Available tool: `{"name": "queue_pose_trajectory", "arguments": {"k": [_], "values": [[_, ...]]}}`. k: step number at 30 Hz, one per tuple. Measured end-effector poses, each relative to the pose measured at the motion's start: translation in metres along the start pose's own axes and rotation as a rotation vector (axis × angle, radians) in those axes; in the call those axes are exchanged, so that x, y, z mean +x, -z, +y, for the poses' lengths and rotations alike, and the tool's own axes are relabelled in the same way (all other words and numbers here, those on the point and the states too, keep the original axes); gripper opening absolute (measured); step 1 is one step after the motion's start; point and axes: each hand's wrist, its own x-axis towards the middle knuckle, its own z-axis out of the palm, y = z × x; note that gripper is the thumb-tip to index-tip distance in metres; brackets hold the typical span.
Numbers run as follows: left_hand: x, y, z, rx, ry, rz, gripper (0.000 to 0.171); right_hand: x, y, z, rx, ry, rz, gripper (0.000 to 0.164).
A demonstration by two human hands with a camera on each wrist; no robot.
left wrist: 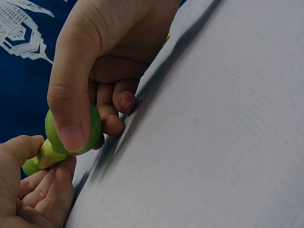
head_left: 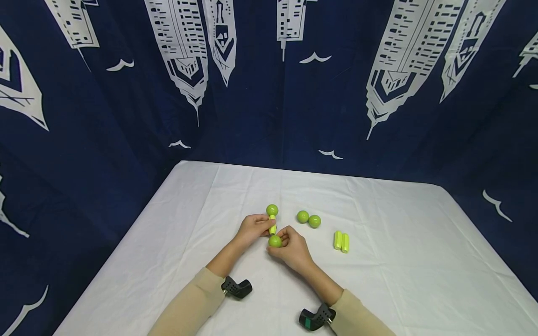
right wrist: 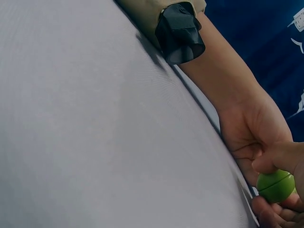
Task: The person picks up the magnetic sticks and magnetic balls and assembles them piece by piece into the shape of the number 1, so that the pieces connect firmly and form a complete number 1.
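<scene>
My left hand (head_left: 252, 227) pinches a yellow-green cylinder (head_left: 272, 225) between thumb and fingers. At the cylinder's far end sits a green ball (head_left: 272, 210). My right hand (head_left: 294, 252) holds another green ball (head_left: 275, 241) at the near end. In the left wrist view, the right thumb presses on this ball (left wrist: 95, 127), which touches the cylinder (left wrist: 49, 156) or nearly so; I cannot tell whether they are joined. A thin seam runs round the near ball (right wrist: 275, 186) in the right wrist view. Fingers cover part of the cylinder.
Two more green balls (head_left: 303, 216) lie side by side right of the hands. Farther right, two yellow-green cylinders (head_left: 338, 240) lie next to each other. A white cloth (head_left: 403, 261) covers the table. Behind it hangs a dark blue curtain (head_left: 252, 126) with white building prints.
</scene>
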Motion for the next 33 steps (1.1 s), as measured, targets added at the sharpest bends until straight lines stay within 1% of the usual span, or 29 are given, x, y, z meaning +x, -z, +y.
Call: {"name": "queue_pose_trajectory", "arguments": {"k": [2,3,11,18,24,28,33], "values": [[0.0045,-0.0005,-0.0075,-0.003,-0.003,0.012,0.026,-0.0005,-0.001,-0.0003,-0.008,-0.001,0.01,0.039],[0.0039,-0.001,-0.0077,-0.008,-0.003,0.018,0.026,-0.0008,-0.0016,-0.0004,-0.01,-0.002,0.015,0.039],[0.0034,-0.0018,-0.0071,-0.001,-0.012,0.009,0.026,-0.0025,-0.0056,0.0023,-0.035,0.006,0.053,0.039],[0.0039,-0.0011,-0.0043,0.004,0.014,0.006,0.027,-0.0036,-0.0066,0.0026,-0.028,0.027,0.069,0.039],[0.0037,0.0001,-0.0042,0.02,0.007,-0.012,0.028,-0.0046,-0.0082,0.0024,-0.043,0.033,0.077,0.04],[0.003,-0.0009,-0.0041,0.01,0.009,0.004,0.028,-0.0039,-0.0095,0.0028,-0.053,0.033,0.088,0.04],[0.0026,-0.0016,-0.0038,0.022,0.014,0.016,0.028,-0.003,-0.0102,0.003,-0.051,0.025,0.093,0.04]]}}
